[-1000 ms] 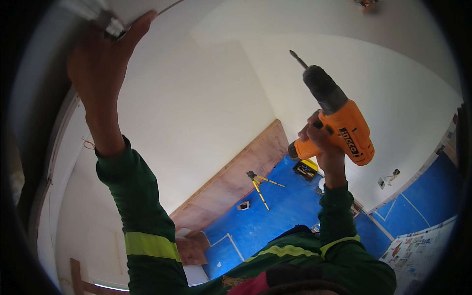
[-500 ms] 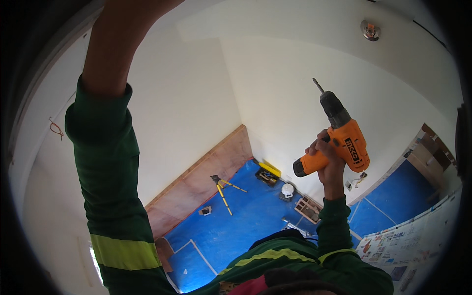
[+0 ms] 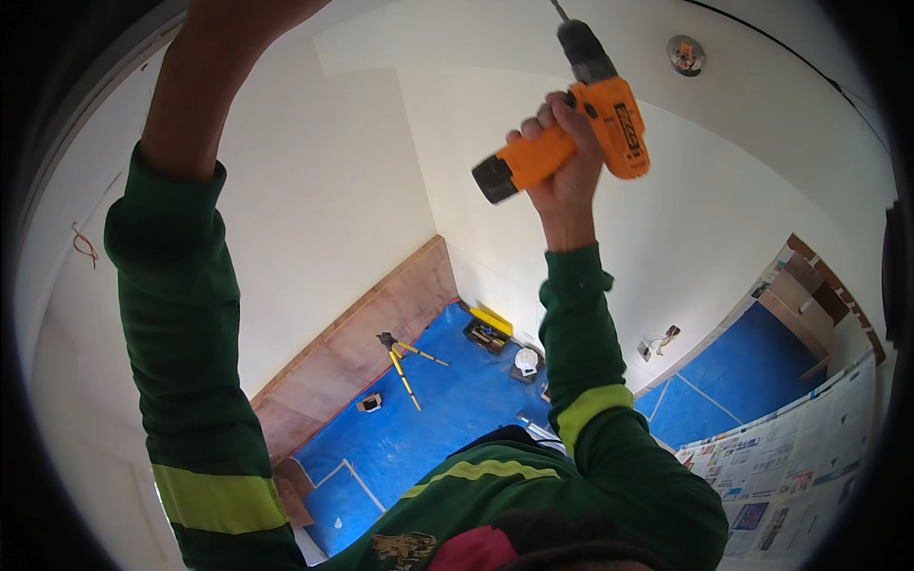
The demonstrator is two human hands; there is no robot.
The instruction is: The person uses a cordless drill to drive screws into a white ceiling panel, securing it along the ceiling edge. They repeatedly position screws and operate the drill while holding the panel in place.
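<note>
I hold an orange and black cordless drill in my right hand, fingers wrapped round its handle, with the bit pointing up toward the ceiling. My left hand is raised at the top left, mostly beyond the frame's edge, so its fingers and anything in them are hidden.
Below, a yellow tripod, a toolbox and a white round object stand on blue floor sheeting, beside a plywood panel. A round metal fitting is overhead; newspaper sheets are at lower right.
My right hand has raised the drill toward the ceiling. My left arm has moved higher and left in view, its fingers leaving the frame. The view of the room has shifted.
</note>
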